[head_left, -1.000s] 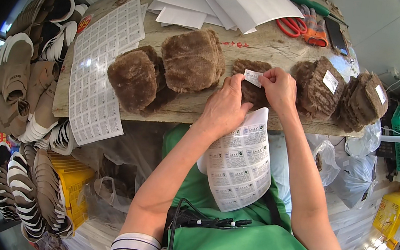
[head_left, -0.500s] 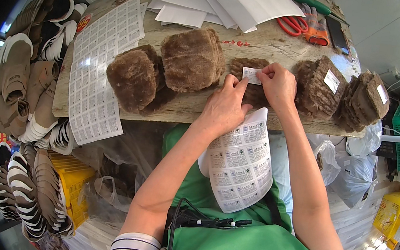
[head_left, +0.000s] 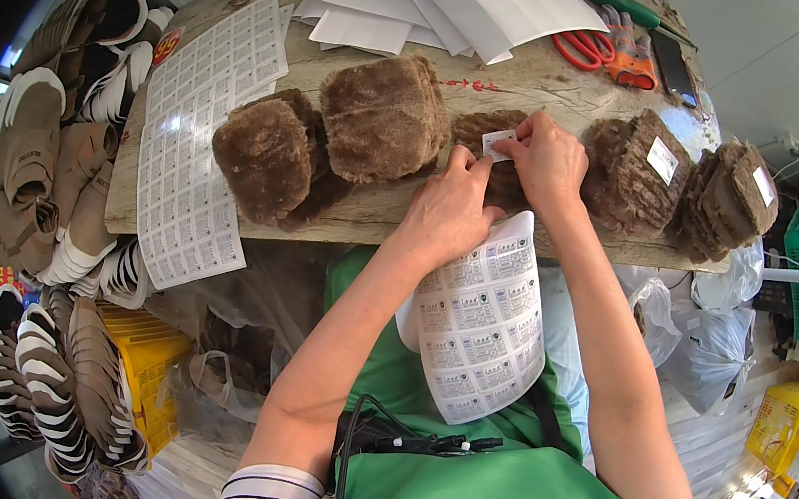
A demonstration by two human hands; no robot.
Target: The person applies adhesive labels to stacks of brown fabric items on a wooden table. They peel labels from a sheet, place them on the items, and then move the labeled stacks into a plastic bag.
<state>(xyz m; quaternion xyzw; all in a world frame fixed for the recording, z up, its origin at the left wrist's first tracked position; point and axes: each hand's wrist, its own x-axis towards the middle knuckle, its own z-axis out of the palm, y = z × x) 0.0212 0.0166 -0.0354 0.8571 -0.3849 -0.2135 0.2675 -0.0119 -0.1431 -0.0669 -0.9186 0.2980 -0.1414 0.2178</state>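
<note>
Label, pinched in right hand, risked sticking crookedly over uneven fur pad; half-curled left hand held sheet before pad.

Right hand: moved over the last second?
Yes, slightly: judged against the red-handled scissors, the right hand has shifted to the left and a little forward.

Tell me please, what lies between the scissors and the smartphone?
In the head view, an orange-grey work glove lies between the scissors and the smartphone.
</note>
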